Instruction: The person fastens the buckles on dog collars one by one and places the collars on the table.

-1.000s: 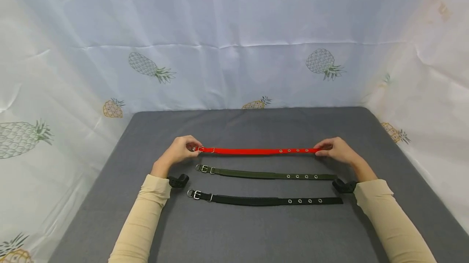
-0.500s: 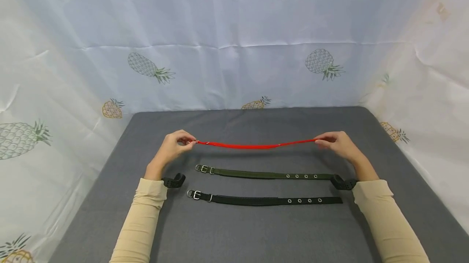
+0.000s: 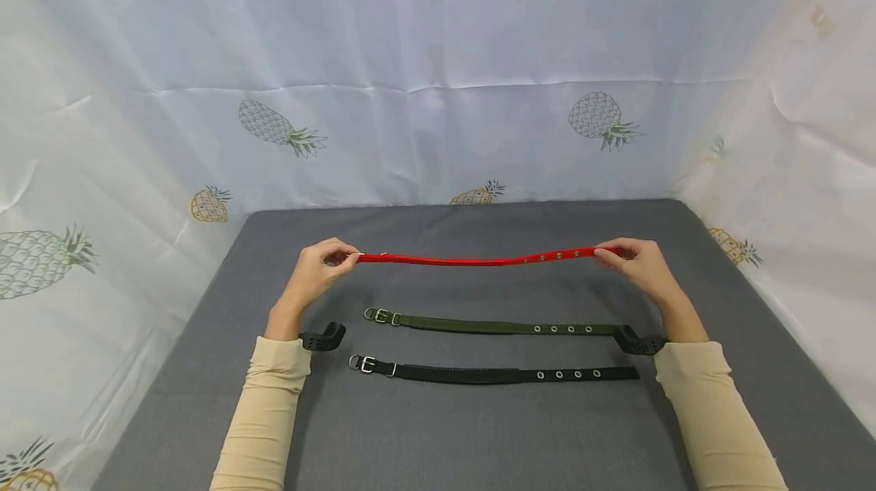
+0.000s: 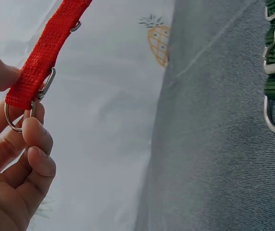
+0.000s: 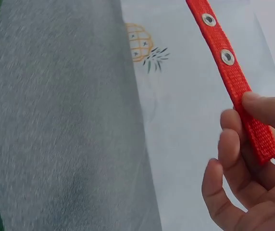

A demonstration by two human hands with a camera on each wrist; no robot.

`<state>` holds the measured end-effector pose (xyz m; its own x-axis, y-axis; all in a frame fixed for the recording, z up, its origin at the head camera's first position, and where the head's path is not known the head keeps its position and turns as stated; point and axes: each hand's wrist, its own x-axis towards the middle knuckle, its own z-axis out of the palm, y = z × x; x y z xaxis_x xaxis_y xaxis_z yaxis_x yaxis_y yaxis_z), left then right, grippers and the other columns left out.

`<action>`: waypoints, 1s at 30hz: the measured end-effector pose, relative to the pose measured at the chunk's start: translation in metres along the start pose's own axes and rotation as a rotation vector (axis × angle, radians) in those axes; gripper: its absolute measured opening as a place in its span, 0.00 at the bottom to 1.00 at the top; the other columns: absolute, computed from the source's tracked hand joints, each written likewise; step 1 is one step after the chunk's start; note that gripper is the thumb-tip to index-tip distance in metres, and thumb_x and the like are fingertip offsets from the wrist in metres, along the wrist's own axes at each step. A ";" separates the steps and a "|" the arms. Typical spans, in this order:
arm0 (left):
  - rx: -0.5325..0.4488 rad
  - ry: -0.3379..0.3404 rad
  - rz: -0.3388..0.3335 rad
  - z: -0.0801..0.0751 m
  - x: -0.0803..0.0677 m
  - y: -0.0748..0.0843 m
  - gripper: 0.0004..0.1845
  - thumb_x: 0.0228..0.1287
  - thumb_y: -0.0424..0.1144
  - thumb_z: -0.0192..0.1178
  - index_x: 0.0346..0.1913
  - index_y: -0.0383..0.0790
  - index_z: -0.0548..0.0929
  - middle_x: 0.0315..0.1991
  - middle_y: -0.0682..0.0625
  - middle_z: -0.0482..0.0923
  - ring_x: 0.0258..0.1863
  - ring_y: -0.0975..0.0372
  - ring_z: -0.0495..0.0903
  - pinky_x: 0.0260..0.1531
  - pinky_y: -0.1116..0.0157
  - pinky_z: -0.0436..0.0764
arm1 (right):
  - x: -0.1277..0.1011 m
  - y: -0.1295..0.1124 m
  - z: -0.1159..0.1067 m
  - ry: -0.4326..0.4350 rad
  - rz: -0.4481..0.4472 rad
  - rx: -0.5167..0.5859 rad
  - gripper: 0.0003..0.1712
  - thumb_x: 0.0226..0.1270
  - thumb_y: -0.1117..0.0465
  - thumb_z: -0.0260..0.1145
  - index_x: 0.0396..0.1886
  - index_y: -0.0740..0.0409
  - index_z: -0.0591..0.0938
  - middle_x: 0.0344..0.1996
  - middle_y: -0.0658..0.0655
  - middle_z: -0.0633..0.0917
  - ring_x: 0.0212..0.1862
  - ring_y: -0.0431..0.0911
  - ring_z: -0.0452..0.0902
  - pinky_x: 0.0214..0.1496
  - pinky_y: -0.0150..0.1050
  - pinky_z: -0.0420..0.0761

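- Left hand (image 3: 316, 272): pinches the flat red woven strap (image 3: 438, 261) at its metal-buckled end.
- Right hand (image 3: 643, 267): pinches the eyeleted end.
- Strap: sags slightly between them, above the grey cloth-covered table (image 3: 472, 438).

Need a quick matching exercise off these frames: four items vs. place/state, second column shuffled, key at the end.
Column 1
1. Red collar
2. Olive-green collar
3. Black collar
4. Right hand

Column 2
A. Lies on the grey table, lowest of the three collars in the head view
B. Pinches a collar's eyelet end
C. Held by a hand at each end
D. Lies on the table, between the other two collars in the head view

Pairs: 1-C, 2-D, 3-A, 4-B
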<state>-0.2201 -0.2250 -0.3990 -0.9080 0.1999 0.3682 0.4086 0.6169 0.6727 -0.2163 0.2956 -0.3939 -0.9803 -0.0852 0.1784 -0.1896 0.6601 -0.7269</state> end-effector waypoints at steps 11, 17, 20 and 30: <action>0.026 0.087 0.109 0.003 0.002 0.012 0.03 0.60 0.29 0.64 0.33 0.34 0.86 0.27 0.44 0.82 0.25 0.75 0.70 0.26 0.75 0.72 | 0.000 -0.014 0.003 0.107 0.045 0.042 0.16 0.69 0.58 0.63 0.43 0.70 0.80 0.19 0.26 0.74 0.22 0.33 0.67 0.24 0.30 0.68; 0.011 0.148 0.184 0.011 0.007 0.028 0.04 0.61 0.27 0.60 0.29 0.33 0.83 0.24 0.46 0.78 0.24 0.73 0.67 0.26 0.76 0.69 | -0.001 -0.028 0.007 0.168 -0.005 0.149 0.13 0.70 0.63 0.59 0.43 0.72 0.77 0.18 0.25 0.77 0.22 0.27 0.72 0.26 0.24 0.74; -0.015 0.168 0.195 0.015 0.007 0.036 0.05 0.61 0.27 0.59 0.28 0.34 0.81 0.26 0.46 0.78 0.24 0.73 0.67 0.26 0.77 0.69 | -0.004 -0.036 0.010 0.189 -0.030 0.241 0.09 0.70 0.65 0.58 0.42 0.70 0.75 0.17 0.26 0.78 0.21 0.26 0.74 0.27 0.22 0.76; -0.147 0.157 0.118 0.030 0.002 0.059 0.08 0.63 0.30 0.61 0.26 0.35 0.82 0.33 0.41 0.85 0.24 0.77 0.72 0.29 0.78 0.75 | -0.014 -0.058 0.025 0.146 -0.109 0.547 0.03 0.71 0.67 0.58 0.35 0.58 0.73 0.32 0.33 0.88 0.22 0.32 0.83 0.25 0.25 0.79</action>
<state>-0.2007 -0.1656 -0.3779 -0.8324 0.1365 0.5371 0.5306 0.4761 0.7013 -0.1934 0.2397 -0.3706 -0.9430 -0.0017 0.3329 -0.3284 0.1684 -0.9294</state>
